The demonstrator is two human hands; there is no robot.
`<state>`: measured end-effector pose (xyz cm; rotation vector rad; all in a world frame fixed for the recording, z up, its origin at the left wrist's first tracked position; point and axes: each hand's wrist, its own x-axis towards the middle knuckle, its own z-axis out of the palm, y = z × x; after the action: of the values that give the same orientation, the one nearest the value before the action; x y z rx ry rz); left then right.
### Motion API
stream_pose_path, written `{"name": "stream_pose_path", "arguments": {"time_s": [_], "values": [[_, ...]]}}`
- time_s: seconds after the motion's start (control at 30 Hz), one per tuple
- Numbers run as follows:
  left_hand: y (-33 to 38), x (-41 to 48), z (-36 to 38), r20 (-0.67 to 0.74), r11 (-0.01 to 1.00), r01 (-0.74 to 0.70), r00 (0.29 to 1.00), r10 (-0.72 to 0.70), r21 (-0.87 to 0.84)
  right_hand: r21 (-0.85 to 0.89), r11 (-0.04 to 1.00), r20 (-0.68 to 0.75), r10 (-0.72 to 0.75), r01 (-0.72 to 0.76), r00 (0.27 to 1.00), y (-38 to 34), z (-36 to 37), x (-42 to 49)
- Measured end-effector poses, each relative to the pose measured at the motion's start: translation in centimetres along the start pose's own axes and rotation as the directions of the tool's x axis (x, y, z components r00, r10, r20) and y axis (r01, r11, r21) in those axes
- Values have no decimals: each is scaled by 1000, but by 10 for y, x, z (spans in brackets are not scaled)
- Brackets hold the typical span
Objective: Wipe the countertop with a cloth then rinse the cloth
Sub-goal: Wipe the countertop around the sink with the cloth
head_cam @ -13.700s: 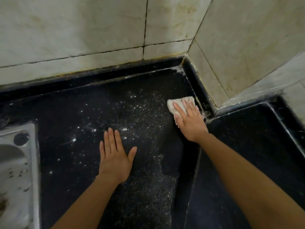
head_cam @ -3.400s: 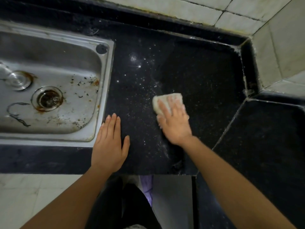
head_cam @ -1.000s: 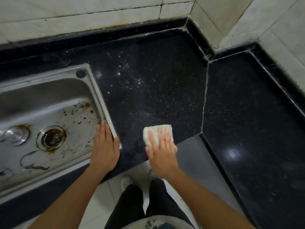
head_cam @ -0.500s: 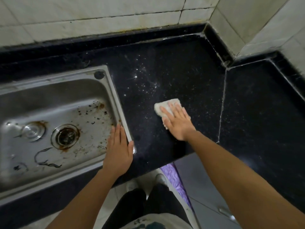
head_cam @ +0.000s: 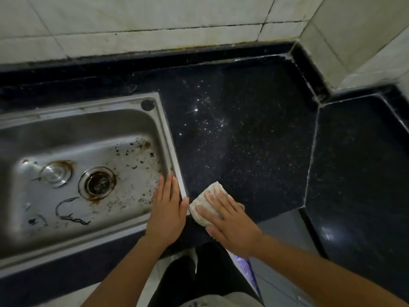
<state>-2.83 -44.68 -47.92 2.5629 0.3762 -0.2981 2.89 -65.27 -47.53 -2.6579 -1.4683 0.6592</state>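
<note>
A black speckled countertop (head_cam: 243,140) runs back into a tiled corner, scattered with pale specks and a cluster of glinting spots toward the rear. A pale seam divides it from a second dark slab (head_cam: 358,173) on the right. Off-white wall tiles (head_cam: 155,25) with stained grout lines rise behind.

The fingers (head_cam: 215,197) of the right hand (head_cam: 230,222) lie straight and slightly spread, pressing flat on a folded whitish cloth (head_cam: 199,209). The cloth sits on the countertop close to the front edge, just beside the sink's near right corner. It looks soiled or damp, though the dim light makes that hard to judge.

The fingers (head_cam: 168,185) of the left hand (head_cam: 168,209) are straight and held together, resting flat over the right rim of the steel sink (head_cam: 168,134) and holding nothing. The thumb points toward the cloth.

Inside the basin, a rust-ringed drain (head_cam: 97,183) sits among brown flecks and dark curling marks.

Below the counter's front edge are the person's dark trousers (head_cam: 210,273), a pale floor tile (head_cam: 152,284) and something purple (head_cam: 245,265).
</note>
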Motion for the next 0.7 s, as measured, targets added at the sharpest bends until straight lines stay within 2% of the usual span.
{"name": "stream_pose_path", "arguments": {"time_s": [0.07,0.17,0.4,0.53,0.63,0.7], "values": [[-2,0,1,-3,1000,-4,1000,4,-13,-124,982,16,-139,140,990,21,-12,13],[-3,1,1,-13,1000,4,1000,-4,-19,-126,967,76,-213,221,974,52,-40,49],[2,0,-4,7,997,52,999,-51,-53,-52,994,44,-91,93,995,88,-85,134],[8,-1,-8,-11,994,81,997,-82,-74,-3,998,29,62,-62,998,92,-100,171],[10,-2,-10,-16,991,93,995,-95,-95,62,986,20,153,-154,988,79,-97,175],[10,-2,-10,-14,991,97,995,-99,-93,90,986,8,140,-140,990,69,-87,158]]}}
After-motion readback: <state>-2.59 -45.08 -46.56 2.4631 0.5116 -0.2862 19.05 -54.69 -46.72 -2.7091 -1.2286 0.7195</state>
